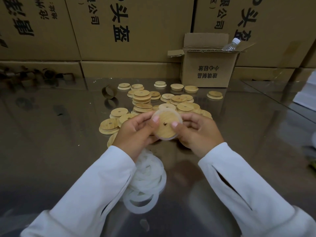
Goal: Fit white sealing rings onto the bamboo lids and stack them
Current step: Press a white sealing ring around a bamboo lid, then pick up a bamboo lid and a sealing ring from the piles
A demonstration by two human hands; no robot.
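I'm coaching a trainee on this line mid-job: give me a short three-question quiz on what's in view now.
1. True or false: the left hand and right hand grip the same bamboo lid, a white sealing ring around its edge.
2. Where do the loose sealing rings lie? A, in a tray; B, on the table beneath the left sleeve; C, in a bag.
3. What sticks out of the open cardboard box?
Key: 1 true; 2 B; 3 a plastic bottle.

One head-worn wide-angle camera looks forward and down, close over the table (51, 142), toward stacked cartons (150, 31).
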